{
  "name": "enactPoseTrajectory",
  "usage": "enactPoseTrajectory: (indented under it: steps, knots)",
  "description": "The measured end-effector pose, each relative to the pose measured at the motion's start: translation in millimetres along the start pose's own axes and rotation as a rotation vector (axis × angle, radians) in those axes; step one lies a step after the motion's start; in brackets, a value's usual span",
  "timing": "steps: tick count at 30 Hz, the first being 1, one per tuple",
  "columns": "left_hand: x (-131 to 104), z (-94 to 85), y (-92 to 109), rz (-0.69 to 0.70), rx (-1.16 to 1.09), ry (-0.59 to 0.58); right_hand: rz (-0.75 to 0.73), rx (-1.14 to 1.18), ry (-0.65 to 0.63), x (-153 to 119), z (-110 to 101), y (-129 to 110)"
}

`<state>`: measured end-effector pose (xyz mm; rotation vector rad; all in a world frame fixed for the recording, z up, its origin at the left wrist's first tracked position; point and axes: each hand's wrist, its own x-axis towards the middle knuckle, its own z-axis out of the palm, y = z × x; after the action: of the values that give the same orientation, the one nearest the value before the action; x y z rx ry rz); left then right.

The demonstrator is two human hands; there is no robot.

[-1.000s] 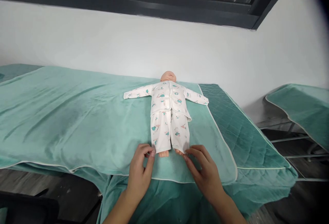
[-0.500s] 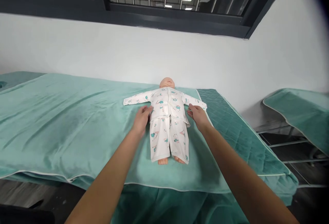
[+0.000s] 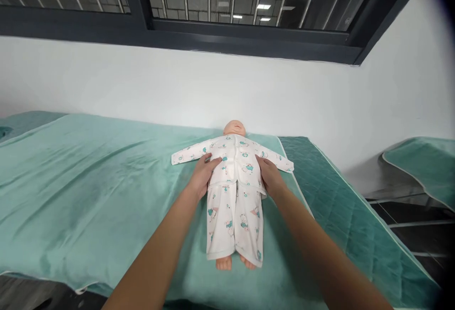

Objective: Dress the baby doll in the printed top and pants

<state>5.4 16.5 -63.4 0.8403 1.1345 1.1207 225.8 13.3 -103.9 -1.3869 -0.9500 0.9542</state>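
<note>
A baby doll (image 3: 234, 129) lies on its back, head toward the wall and bare feet toward me. It wears a white long-sleeved top (image 3: 234, 158) and matching white trousers (image 3: 222, 220), both printed with small teal and pink figures. Its sleeves stretch out to both sides. My left hand (image 3: 204, 173) clasps the left side of the torso, thumb lying on the top. On the opposite side, my right hand (image 3: 270, 176) is closed against the doll's waist below the sleeve. The fingers of both hands are partly hidden beside the doll.
Under the doll, a light teal sheet (image 3: 106, 196) covers the bed, with folds at the left. A darker quilted cover (image 3: 334, 205) shows at right. Behind stand a white wall (image 3: 159, 87) and a barred window. Another teal-covered bed (image 3: 423, 163) with a metal frame is at far right.
Both hands have moved inward, from beside the doll onto the sides of its torso. The view has tilted up and come closer, so the doll appears lower and larger.
</note>
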Motion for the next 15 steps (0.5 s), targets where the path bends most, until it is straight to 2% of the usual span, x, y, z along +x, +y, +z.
enactPoseTrajectory:
  steps: [5, 8, 10, 12, 15]
  knots:
    - [13, 1.6, -7, 0.027, 0.02, 0.001, 0.057, 0.057, 0.011, 10, 0, 9]
    - [-4, -15.7, -21, 0.121, 0.074, -0.029, 0.05, 0.056, 0.019, -5, -13, 15]
    - [-31, -37.8, -29, 0.187, 0.122, -0.022, 0.012, -0.011, 0.044, -27, -27, 17]
    - [-68, -68.1, -35, 0.234, 0.176, 0.045, -0.046, -0.171, 0.066, -56, -45, 19]
    - [-134, -129.3, -50, 0.294, 0.29, 0.27, -0.136, -0.387, 0.108, -103, -76, 31]
